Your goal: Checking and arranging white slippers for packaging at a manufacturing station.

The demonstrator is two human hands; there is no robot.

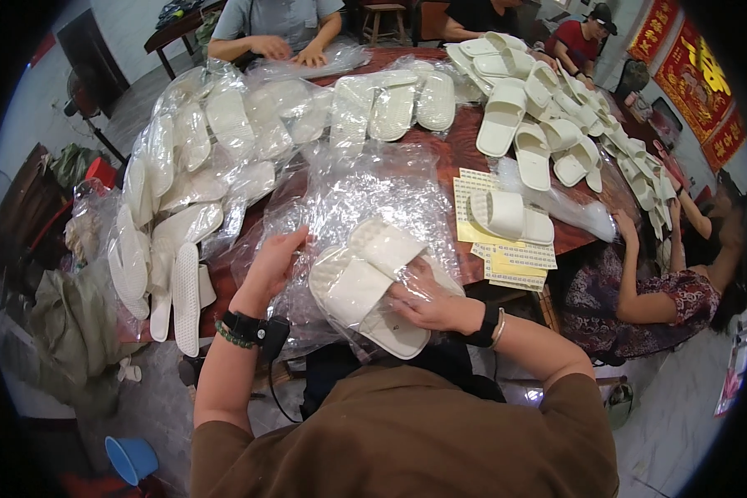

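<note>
A pair of cream-white slippers (367, 292) lies in front of me at the near table edge, soles toward me, with clear plastic around part of it. My right hand (427, 300) grips the pair from the right, its fingers at the strap opening and partly hidden. To the left of the pair, my left hand (275, 264) hovers at the edge of the clear plastic bags (373, 187), its visible fingers stretched out. Those bags spread flat beyond the slippers. At the right lies another white slipper pair (506, 217) on yellow sticker sheets (515, 264).
Bagged slippers (191, 137) curve along the table's left and far side. Unbagged slippers (548, 108) heap at the far right. Several people sit around the table, one close at right (647, 299). A blue bucket (131, 459) stands on the floor at lower left.
</note>
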